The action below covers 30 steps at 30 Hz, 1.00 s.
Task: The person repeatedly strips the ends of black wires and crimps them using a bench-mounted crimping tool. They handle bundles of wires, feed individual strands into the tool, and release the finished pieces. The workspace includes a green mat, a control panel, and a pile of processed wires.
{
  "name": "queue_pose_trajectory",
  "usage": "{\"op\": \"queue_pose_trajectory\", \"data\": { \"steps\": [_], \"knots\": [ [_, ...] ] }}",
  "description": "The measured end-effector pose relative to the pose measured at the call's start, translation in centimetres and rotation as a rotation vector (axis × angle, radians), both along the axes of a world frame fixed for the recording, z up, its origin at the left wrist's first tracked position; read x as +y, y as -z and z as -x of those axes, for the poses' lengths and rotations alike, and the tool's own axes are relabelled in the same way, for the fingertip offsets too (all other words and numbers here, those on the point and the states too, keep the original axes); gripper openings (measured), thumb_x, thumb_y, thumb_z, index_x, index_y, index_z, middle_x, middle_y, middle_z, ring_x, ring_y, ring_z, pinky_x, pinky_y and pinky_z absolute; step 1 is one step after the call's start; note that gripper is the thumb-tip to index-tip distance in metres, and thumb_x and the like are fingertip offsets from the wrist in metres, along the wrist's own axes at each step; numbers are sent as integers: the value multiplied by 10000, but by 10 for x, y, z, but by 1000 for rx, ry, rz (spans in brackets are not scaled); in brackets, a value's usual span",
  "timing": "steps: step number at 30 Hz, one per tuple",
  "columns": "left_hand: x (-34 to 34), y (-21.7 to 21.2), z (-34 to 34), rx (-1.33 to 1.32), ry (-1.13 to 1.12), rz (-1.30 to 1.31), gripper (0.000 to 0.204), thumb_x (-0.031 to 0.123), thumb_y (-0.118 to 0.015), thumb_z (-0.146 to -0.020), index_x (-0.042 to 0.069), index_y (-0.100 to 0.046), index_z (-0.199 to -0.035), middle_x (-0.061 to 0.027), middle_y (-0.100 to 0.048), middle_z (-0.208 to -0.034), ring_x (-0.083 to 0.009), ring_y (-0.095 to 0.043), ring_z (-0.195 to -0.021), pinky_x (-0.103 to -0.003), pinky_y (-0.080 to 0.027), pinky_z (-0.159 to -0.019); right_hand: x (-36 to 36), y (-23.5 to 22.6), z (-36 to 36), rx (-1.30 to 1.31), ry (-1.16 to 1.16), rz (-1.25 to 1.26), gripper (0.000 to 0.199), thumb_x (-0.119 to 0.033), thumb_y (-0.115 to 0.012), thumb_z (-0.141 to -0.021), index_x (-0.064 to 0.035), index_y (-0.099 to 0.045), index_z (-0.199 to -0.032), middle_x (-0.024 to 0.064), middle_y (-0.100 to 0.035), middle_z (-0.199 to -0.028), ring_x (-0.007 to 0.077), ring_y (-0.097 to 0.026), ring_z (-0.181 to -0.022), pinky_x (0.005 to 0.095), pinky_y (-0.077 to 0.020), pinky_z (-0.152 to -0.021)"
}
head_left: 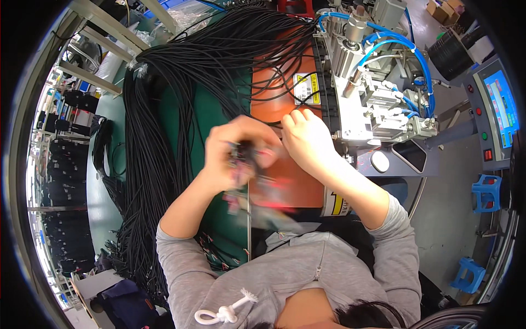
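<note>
My left hand (235,148) is closed around a bunch of black cable ends (245,156). Stripped ends with red, pink and pale wires hang below it, smeared by motion. Close to its right, my right hand (309,140) has its fingers curled together at the right edge of the orange work surface (304,186). A black cable (304,108) runs to these fingertips; the grip itself is partly hidden. Many long black cables (241,38) fan over the far part of the bench, and a thick hank of them (148,148) hangs down at my left.
A metal machine (356,82) with cylinders and blue air hoses (424,60) borders the work surface on the right. Beyond it stands a control panel (498,104) with a lit screen. A white round object (379,162) lies beside a dark phone-like slab (410,156). Blue stools (486,193) stand on the floor.
</note>
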<state>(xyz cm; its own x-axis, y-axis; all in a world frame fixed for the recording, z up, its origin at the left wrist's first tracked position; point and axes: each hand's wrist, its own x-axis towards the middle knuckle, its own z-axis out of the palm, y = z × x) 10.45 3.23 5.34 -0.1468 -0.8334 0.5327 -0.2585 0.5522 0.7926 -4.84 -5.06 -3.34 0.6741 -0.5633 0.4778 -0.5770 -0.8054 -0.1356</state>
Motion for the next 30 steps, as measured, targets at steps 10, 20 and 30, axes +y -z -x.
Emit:
{"op": "queue_pose_trajectory", "data": {
  "steps": [10, 20, 30],
  "knots": [
    [-24, 50, 42, -491, -3, 347, 233, 164, -732, -700, 73, -664, -903, -33, -556, -640, -173, -536, -520, -294, -380, -447, 57, -35, 89, -175, -119, -307, 130, -110, -642, -754, -61, -526, -781, 70, -527, -688, 234, -569, -635, 354, -462, -565],
    [-34, 72, 85, -604, 56, 426, 344, 155, -727, -691, 41, -665, -1009, -57, -613, -850, -176, -605, -643, -270, -443, -505, 56, -9, 131, -1059, 118, -797, 176, 36, -715, -759, 24, -662, -926, 89, -682, -873, 140, -649, -763, 253, -519, -698],
    [-41, 76, 100, -502, 30, 347, 282, 109, -707, -713, -29, -635, -949, -60, -598, -761, -155, -589, -610, -262, -428, -476, 47, 2, 118, -1105, 76, -459, 281, 57, -775, -680, 30, -634, -921, 116, -667, -821, 164, -656, -728, 263, -520, -632]
  ]
}}
